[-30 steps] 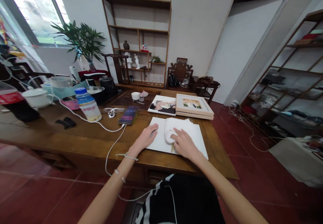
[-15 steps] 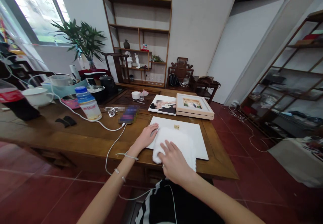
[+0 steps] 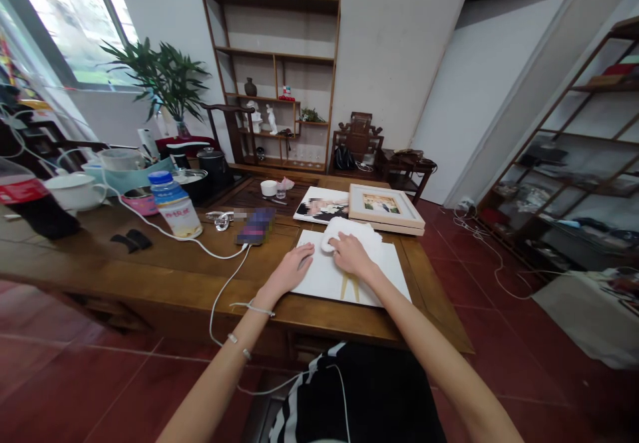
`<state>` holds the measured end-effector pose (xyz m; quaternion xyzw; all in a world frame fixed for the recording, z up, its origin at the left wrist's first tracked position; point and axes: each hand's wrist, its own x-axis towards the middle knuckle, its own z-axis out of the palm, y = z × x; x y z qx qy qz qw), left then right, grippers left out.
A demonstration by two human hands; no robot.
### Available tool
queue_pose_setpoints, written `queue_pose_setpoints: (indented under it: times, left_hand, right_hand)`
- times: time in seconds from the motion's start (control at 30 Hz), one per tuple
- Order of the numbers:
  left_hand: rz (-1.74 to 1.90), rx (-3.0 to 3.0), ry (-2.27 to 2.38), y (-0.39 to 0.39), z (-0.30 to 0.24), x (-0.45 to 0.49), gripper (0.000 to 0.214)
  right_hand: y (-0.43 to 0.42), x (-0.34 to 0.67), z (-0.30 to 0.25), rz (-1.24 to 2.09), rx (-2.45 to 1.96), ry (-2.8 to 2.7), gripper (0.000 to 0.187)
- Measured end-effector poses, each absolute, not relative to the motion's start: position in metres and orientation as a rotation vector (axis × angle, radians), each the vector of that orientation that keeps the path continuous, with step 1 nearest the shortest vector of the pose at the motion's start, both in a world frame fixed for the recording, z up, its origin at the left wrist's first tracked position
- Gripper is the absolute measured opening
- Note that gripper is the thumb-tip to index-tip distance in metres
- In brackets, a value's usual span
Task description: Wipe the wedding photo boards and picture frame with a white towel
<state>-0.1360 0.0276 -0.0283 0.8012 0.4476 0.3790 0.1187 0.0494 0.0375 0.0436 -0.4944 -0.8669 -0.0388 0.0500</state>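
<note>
A white board [image 3: 319, 277] lies flat near the front edge of the wooden table, with a yellowish figure [image 3: 350, 288] on its lower part. My left hand [image 3: 293, 267] rests on the board's left edge, fingers stretched out and holding nothing. Under my right hand [image 3: 348, 255] is a folded white fluffy towel [image 3: 357, 230], pressed onto the far part of the board, with the fingers curled into it. The towel hides the board's upper middle and reaches over its far edge.
Behind the board lie a photo print [image 3: 322, 205] and framed photos [image 3: 384, 207]. To the left are a phone [image 3: 255, 225] on a white cable, a blue-capped bottle [image 3: 174, 205], a cola bottle [image 3: 34, 200] and a white pot [image 3: 74, 191].
My right hand has slid the towel away from me, from the board's near edge to its far edge, uncovering the lower yellowish figure. The left hand has stayed in place.
</note>
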Motion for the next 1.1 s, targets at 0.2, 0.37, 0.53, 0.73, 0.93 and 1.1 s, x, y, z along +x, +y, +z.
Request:
queue_pose_setpoints:
  times: [0.2,0.37,0.53,0.73,0.93,1.1]
  left_hand:
    - [1.142,2.290,1.325,0.029,-0.031,-0.136,0.035]
    - [1.138,2.304,1.300,0.029,-0.030,-0.137,0.032]
    - [1.110,2.330,1.329,0.026,-0.028,-0.135,0.034]
    - [1.154,2.306,1.311,0.026,-0.029,-0.135,0.032]
    - [1.310,2.172,1.294,0.021,-0.016,-0.133,0.040]
    - [1.523,1.841,1.322,0.021,-0.013,-0.133,0.050]
  right_hand:
    - [0.008,0.027,0.033,-0.140,-1.416,-2.664,0.037]
    - [-0.055,0.038,0.033,-0.083,-1.198,-2.756,0.034]
    - [-0.082,0.063,0.045,0.061,-1.197,-2.795,0.036]
    - [-0.029,0.079,0.039,0.001,-1.471,-2.628,0.037]
    - [0.019,0.046,0.034,-0.054,-1.545,-2.531,0.037]
    - [0.000,0.010,0.031,-0.029,-1.196,-2.697,0.034]
